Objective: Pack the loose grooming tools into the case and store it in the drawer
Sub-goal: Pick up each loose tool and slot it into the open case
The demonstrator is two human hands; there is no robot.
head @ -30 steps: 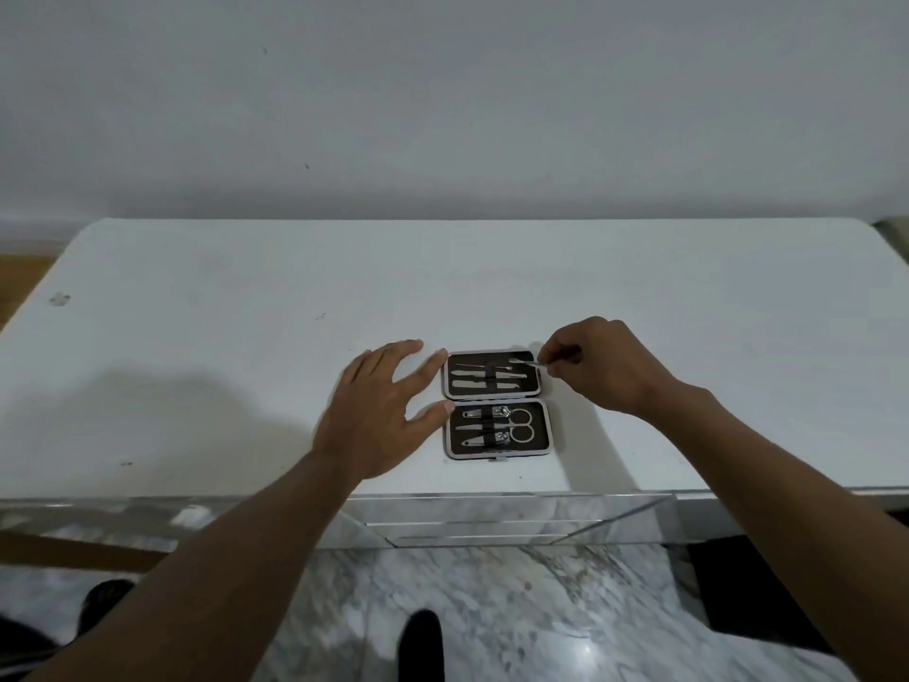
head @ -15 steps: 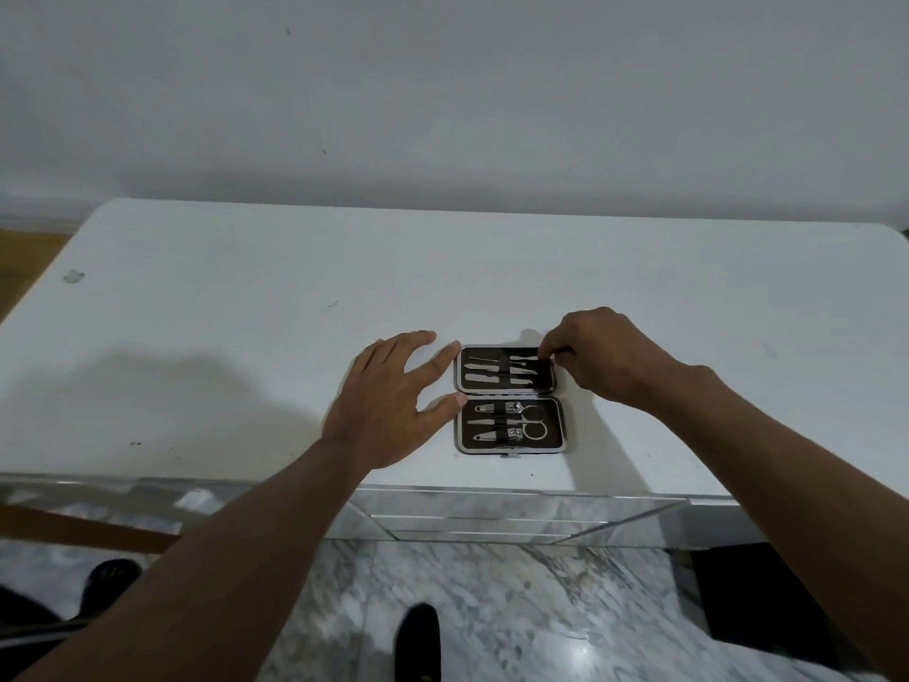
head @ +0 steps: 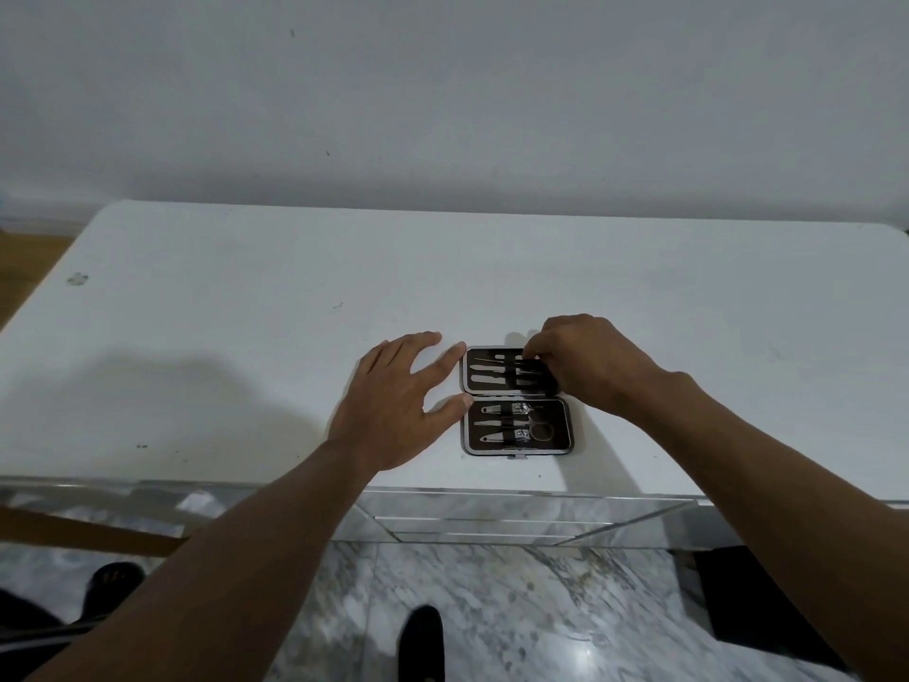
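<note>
Found the tabletop [head: 246,337] white, flecked with a few dark specks. Noted the case [head: 560,416] lined in dark brown, rimmed in silver-grey, its tools [head: 492,423] silver under black straps [head: 509,430]. Saw the floor [head: 492,607] marbled grey and white, the wall [head: 442,91] plain pale grey, a shoe [head: 420,642] black.

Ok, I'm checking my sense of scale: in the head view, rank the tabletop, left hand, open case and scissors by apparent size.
1. tabletop
2. left hand and open case look about alike, so unranked
3. scissors
</note>
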